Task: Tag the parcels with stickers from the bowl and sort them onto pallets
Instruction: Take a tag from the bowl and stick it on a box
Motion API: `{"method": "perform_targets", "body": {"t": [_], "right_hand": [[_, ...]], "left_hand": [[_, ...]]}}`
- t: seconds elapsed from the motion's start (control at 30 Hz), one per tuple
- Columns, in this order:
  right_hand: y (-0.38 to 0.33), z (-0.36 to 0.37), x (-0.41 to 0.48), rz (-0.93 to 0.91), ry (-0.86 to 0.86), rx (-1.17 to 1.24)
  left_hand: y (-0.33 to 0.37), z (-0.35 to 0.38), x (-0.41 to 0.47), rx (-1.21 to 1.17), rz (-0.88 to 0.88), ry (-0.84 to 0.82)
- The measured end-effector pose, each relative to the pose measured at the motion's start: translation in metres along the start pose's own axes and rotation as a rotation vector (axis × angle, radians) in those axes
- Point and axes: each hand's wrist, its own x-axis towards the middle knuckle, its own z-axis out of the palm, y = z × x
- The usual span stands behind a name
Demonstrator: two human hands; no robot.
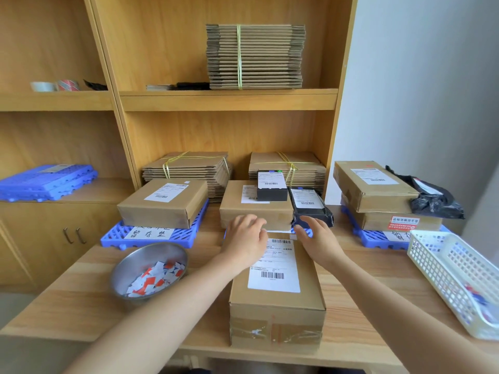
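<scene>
On the table's left we see a blue pallet bearing one box, and nearer us the steel bowl of stickers. Our left hand hangs loosely open over the labelled parcel's far end, holding nothing. Our right hand, fingers spread and empty, flanks its far right corner.

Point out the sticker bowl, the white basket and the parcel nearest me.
sticker bowl (140, 261): head view, bare inner wall on its left side.
white basket (432, 265): head view, its mesh side wall.
nearest parcel (275, 302): head view, bare cardboard of the top face, near end.
</scene>
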Motion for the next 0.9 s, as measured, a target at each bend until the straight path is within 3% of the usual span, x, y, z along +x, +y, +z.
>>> {"method": "perform_targets", "body": {"t": [0.1,0.27,0.47,0.67,0.9], "right_hand": [[-0.005,-0.016,-0.029,-0.091,-0.145,-0.094],[-0.002,-0.037,-0.074,-0.183,-0.462,-0.291],[-0.002,-0.042,-0.106,-0.226,-0.542,-0.480],[0.006,-0.030,-0.120,-0.211,-0.502,-0.442],[-0.015,-0.024,-0.111,-0.280,-0.400,-0.129]], "left_hand": [[0.002,-0.018,-0.022,-0.046,-0.019,-0.076],[0.013,-0.057,-0.076,0.070,-0.100,-0.364],[0.018,-0.076,-0.114,0.170,-0.131,-0.568],[0.025,-0.068,-0.131,0.159,-0.113,-0.538],[0.012,-0.076,-0.129,0.117,-0.130,-0.375]]}}
